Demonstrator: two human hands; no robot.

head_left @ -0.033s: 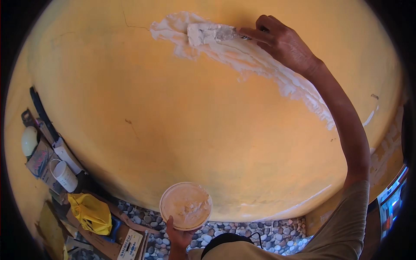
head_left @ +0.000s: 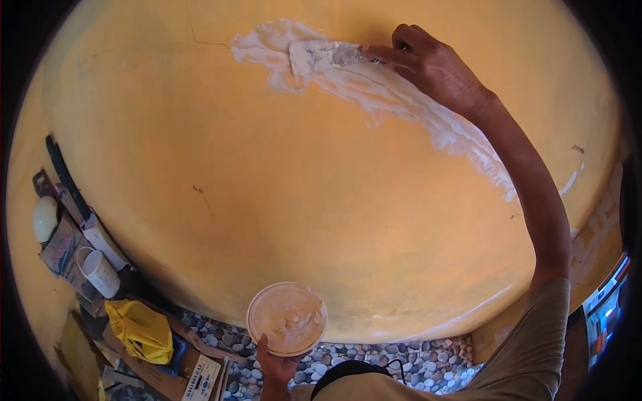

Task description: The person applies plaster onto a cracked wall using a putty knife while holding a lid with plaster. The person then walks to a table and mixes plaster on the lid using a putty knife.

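Note:
My right hand (head_left: 435, 70) is raised to the yellow wall (head_left: 281, 174), its fingers closed round a putty knife (head_left: 324, 55). The knife's blade, smeared with white filler, lies against a long band of wet white putty (head_left: 401, 103) that slopes down to the right across the wall. Low in front of me, my left hand (head_left: 274, 364) grips a round lid (head_left: 287, 319) by its near edge. Lumps of pale putty sit on the lid's face. The knife's handle is mostly hidden in my right fingers.
At the lower left stand a white bucket (head_left: 99, 273), a yellow plastic bag (head_left: 140, 331), a handsaw (head_left: 43, 180), a pale rounded object (head_left: 45, 218) and a cardboard box (head_left: 200, 377). The floor has a pebble pattern (head_left: 428, 364). A thin crack (head_left: 200, 41) runs near the putty's left end.

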